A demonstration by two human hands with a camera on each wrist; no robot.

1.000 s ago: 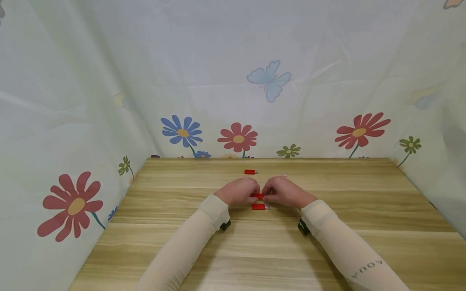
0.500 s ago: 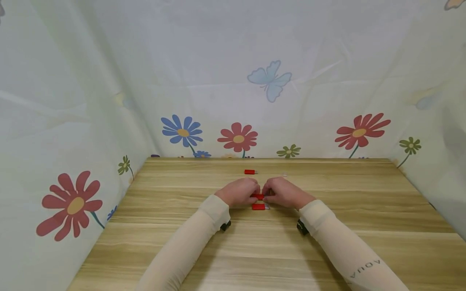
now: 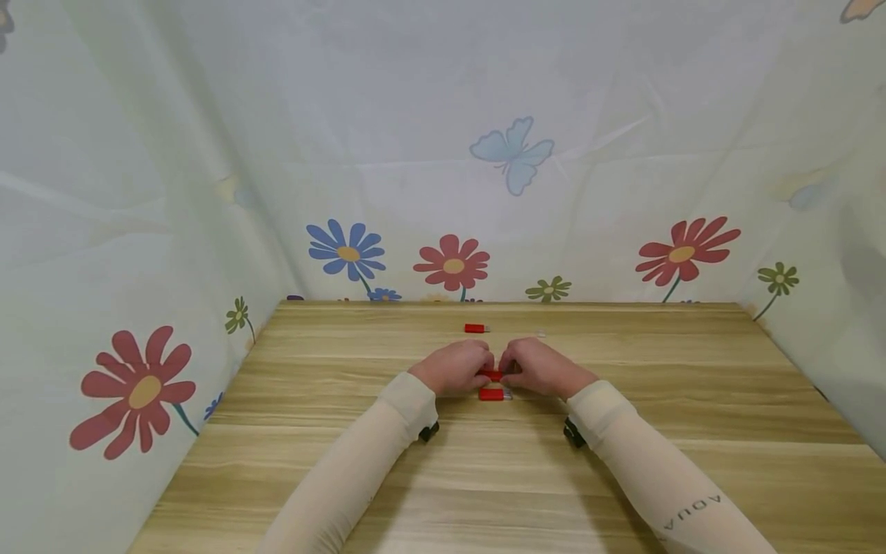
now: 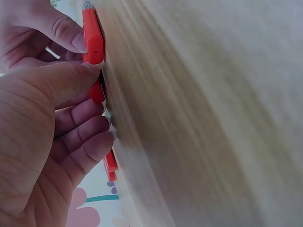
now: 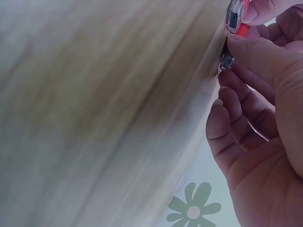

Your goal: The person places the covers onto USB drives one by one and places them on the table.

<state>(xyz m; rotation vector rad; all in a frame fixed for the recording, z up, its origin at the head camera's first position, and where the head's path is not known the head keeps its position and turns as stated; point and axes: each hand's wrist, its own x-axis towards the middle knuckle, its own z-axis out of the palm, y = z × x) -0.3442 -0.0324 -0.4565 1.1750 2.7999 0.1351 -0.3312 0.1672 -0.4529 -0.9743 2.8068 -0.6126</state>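
Between the two hands lies a red stick (image 3: 492, 375) with a clear-capped plug end (image 5: 227, 62). My left hand (image 3: 455, 365) pinches its red end (image 4: 97, 92) between thumb and fingers. From the other side, my right hand (image 3: 544, 366) pinches the capped end with thumb and fingers. Just nearer to me, a second red stick (image 3: 491, 395) with a clear cap lies flat, its plug end to the right. Beyond the hands is a third red stick (image 3: 474, 328), also pointing right.
A small clear piece (image 3: 541, 333) lies on the wooden table (image 3: 346, 477) past my right hand. Behind the table and at its sides hangs a pale flowered cloth (image 3: 388, 154).
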